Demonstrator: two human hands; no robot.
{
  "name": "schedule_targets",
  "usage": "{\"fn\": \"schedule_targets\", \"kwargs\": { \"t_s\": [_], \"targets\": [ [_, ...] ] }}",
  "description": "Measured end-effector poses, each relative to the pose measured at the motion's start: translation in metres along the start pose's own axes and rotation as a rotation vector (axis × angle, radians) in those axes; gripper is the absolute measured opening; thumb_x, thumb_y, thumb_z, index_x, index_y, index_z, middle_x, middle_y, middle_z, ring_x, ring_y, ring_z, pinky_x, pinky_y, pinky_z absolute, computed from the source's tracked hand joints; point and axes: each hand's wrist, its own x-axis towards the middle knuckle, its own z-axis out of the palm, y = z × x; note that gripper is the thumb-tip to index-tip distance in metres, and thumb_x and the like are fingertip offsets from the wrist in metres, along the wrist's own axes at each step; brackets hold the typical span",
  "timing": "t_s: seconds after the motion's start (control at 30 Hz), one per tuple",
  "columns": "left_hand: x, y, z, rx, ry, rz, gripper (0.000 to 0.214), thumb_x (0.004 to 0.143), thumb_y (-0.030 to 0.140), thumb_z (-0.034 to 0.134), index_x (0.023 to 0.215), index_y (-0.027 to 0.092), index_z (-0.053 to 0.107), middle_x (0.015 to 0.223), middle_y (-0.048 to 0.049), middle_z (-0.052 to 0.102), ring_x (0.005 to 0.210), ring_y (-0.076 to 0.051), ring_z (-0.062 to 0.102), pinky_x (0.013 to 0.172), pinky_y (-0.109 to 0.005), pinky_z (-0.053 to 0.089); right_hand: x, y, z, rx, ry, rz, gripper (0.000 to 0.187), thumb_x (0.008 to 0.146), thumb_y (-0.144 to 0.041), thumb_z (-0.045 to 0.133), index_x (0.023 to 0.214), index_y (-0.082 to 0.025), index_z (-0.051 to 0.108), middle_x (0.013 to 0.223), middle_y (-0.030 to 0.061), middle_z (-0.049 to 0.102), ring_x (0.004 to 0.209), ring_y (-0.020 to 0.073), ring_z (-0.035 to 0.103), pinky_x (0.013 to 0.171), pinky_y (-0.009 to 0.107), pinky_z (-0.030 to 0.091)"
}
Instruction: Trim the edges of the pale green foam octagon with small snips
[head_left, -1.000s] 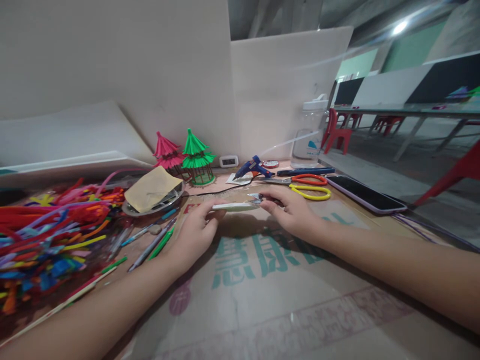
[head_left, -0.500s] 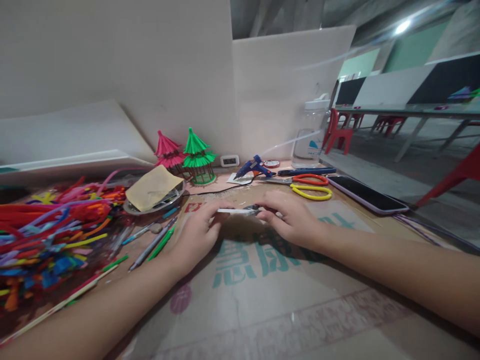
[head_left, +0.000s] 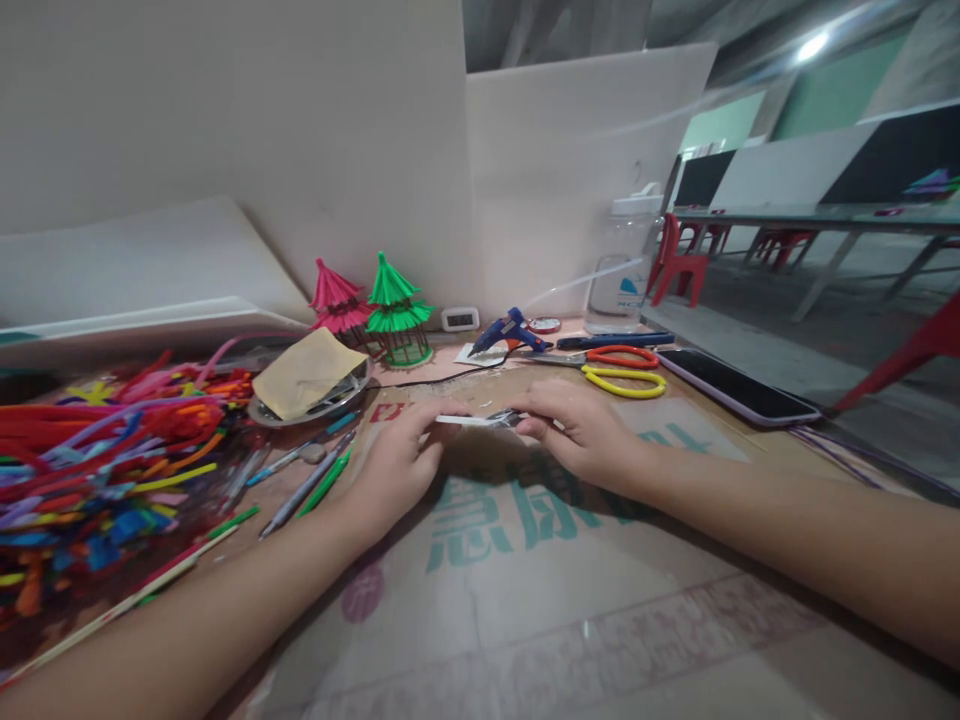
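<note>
My left hand (head_left: 401, 460) pinches the left end of a thin, flat white piece (head_left: 466, 421), seen edge-on above the cardboard (head_left: 525, 610). The fingers of my right hand (head_left: 585, 432) close on its other end, where it looks dark and shiny. What kind of thing it is, I cannot make out. Behind my hands stand a green pipe-cleaner hut (head_left: 397, 315) and a pink pipe-cleaner hut (head_left: 337, 300), side by side. A blue glue gun (head_left: 511, 330) lies beyond, with scissors (head_left: 626, 378) that have red and yellow handles to its right.
Colourful pipe cleaners (head_left: 112, 470) are heaped at the left, near a dish (head_left: 349, 393) with a beige sheet over it and several pens (head_left: 311, 485). A phone (head_left: 739, 388) and a water bottle (head_left: 621, 270) are at the right. A small digital clock (head_left: 460, 319) stands at the back.
Both hands keep their hold on the white piece in nearly the same place. It seems slightly tilted compared with before, and the whole view has shifted a little.
</note>
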Motion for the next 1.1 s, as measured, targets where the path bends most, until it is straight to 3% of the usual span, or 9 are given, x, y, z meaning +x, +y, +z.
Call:
{"fn": "schedule_targets", "kwargs": {
  "t_s": [0.27, 0.5, 0.77, 1.1],
  "targets": [
    [-0.001, 0.001, -0.0002, -0.009, -0.018, 0.03, 0.037, 0.08, 0.009, 0.047, 0.111, 0.02, 0.065, 0.116, -0.0067, 0.069, 0.112, -0.022, 0.061, 0.101, -0.04, 0.046, 0.0019, -0.0035, -0.0018, -0.01, 0.006, 0.003, 0.026, 0.098, -0.029, 0.046, 0.095, -0.017, 0.069, 0.078, 0.0057, 0.068, 0.075, 0.0192, 0.059, 0.066, 0.031, 0.045],
    [0.0007, 0.0068, -0.0012, 0.005, 0.025, -0.03, 0.032, 0.085, 0.012, 0.046, 0.108, 0.019, 0.066, 0.11, -0.007, 0.07, 0.108, -0.022, 0.063, 0.097, -0.038, 0.048, -0.0012, 0.005, 0.0043, 0.035, 0.128, 0.145, 0.024, 0.095, -0.032, 0.049, 0.109, -0.02, 0.066, 0.104, 0.0084, 0.072, 0.096, 0.0236, 0.065, 0.082, 0.038, 0.05],
    [-0.0001, 0.0017, 0.0003, 0.023, 0.019, 0.028, 0.035, 0.083, 0.01, 0.047, 0.111, 0.02, 0.065, 0.116, -0.0067, 0.069, 0.111, -0.022, 0.062, 0.1, -0.039, 0.047, 0.0007, -0.0038, -0.0005, 0.015, 0.025, 0.032, 0.021, 0.094, -0.027, 0.052, 0.103, -0.015, 0.067, 0.086, 0.0072, 0.071, 0.08, 0.0202, 0.062, 0.072, 0.032, 0.047],
    [-0.0021, -0.0004, 0.0, 0.032, 0.043, 0.086, 0.034, 0.083, 0.008, 0.047, 0.11, 0.02, 0.066, 0.114, -0.0066, 0.07, 0.11, -0.022, 0.063, 0.099, -0.038, 0.048, -0.0005, -0.0007, 0.0013, 0.038, 0.038, 0.003, 0.019, 0.094, -0.025, 0.055, 0.1, -0.015, 0.069, 0.081, 0.0053, 0.07, 0.074, 0.0182, 0.06, 0.068, 0.029, 0.045]
  ]
}}
